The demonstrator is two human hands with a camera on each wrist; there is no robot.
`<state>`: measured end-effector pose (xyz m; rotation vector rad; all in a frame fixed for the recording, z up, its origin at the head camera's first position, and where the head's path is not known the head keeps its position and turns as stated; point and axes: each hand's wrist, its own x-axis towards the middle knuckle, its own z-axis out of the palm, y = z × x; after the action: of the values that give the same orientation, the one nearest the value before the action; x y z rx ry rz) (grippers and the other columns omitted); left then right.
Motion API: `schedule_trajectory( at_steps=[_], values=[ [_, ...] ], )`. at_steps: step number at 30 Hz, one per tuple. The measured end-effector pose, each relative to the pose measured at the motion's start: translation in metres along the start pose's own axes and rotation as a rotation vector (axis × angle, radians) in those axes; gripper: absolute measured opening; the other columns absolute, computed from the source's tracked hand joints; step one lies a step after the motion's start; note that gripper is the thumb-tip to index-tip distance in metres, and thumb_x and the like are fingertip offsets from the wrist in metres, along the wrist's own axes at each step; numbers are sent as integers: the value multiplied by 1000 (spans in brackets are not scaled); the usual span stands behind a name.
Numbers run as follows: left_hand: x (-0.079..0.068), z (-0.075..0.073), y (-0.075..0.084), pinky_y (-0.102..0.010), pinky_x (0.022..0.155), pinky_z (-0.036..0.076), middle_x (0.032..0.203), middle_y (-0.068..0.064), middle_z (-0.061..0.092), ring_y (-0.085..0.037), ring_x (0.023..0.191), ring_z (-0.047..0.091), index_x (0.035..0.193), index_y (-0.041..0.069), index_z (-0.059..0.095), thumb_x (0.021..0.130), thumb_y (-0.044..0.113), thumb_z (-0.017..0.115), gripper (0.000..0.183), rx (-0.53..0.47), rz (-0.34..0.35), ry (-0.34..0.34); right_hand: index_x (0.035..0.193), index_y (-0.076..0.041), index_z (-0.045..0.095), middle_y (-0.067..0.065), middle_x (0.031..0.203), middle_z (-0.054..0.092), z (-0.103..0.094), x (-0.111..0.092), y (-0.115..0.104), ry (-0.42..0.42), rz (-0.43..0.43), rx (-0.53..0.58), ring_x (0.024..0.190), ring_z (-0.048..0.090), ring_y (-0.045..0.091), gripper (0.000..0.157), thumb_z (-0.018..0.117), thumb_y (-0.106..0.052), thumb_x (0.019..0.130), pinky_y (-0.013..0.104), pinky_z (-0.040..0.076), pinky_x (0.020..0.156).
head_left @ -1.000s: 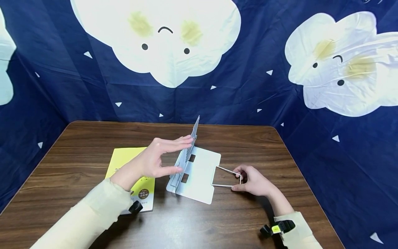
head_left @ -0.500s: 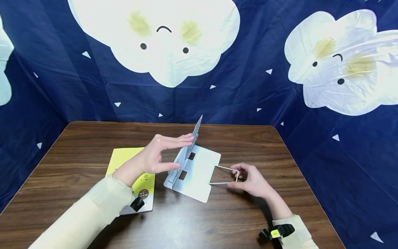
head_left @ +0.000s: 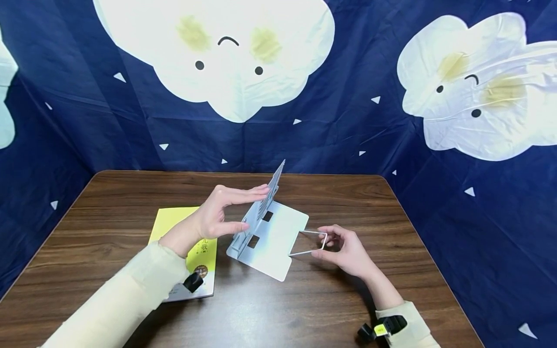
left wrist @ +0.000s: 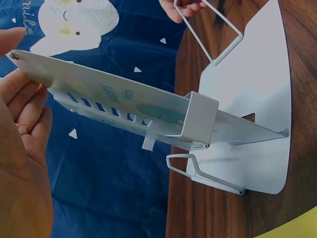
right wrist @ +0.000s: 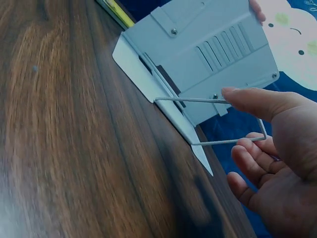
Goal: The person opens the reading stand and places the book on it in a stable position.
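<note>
A pale metal book stand [head_left: 278, 244] rests on the table, its flat base down and its panel [left wrist: 89, 75] tilted up from it. My left hand [head_left: 217, 212] holds the panel at its upper end, thumb along one edge and fingers at the other. From the base's right side a bent wire support [right wrist: 218, 143] slants upward. My right hand [head_left: 345, 251] pinches the far end of this wire between thumb and fingers. Slots and screws show on the panel's back in the right wrist view. Printed lettering and a wire page clip [left wrist: 179, 156] show on its front.
A yellow book [head_left: 174, 217] lies left of the stand, partly under my left forearm. The wooden table [head_left: 348, 203] ends at a dark blue curtain [head_left: 304, 145] with white clouds. Black wrist devices sit on both sleeves.
My right hand has moved left, swinging the wire support up and inward. The panel's top has shifted slightly right, and the base has slid a little left. The left hand keeps its hold.
</note>
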<state>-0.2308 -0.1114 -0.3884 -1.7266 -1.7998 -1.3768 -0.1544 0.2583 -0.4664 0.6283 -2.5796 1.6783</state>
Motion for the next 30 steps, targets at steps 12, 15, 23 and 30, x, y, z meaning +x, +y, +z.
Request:
schedule_trajectory(
  at_steps=[12, 15, 23, 30],
  values=[
    [0, 1, -3, -44, 112, 48, 138, -33, 60, -42, 134, 58, 140, -3, 66, 75, 6, 71, 65, -16, -21, -8, 127, 2, 70, 29, 106, 67, 14, 10, -11, 41, -41, 28, 95, 67, 36, 49, 91, -7, 83, 42, 60, 85],
    [0, 1, -2, -43, 111, 48, 139, -33, 60, -42, 134, 57, 140, -2, 66, 75, 5, 71, 66, -13, -31, -10, 127, 1, 71, 29, 107, 66, 18, 12, -14, 49, -42, 34, 95, 68, 35, 47, 90, -7, 85, 41, 60, 85],
    [0, 1, -2, -42, 111, 48, 137, -34, 60, -42, 133, 58, 140, -1, 66, 77, 8, 72, 64, 14, -20, -13, 131, 2, 69, 17, 103, 71, 30, 18, -21, 92, -38, 50, 93, 70, 29, 53, 91, -7, 84, 46, 61, 85],
    [0, 0, -2, -41, 111, 48, 140, -32, 60, -41, 134, 57, 141, -1, 66, 83, 14, 71, 59, 25, -30, -16, 134, 5, 66, 27, 106, 72, 40, 24, -22, 117, -43, 97, 94, 73, 29, 56, 90, -5, 85, 42, 62, 87]
  ],
)
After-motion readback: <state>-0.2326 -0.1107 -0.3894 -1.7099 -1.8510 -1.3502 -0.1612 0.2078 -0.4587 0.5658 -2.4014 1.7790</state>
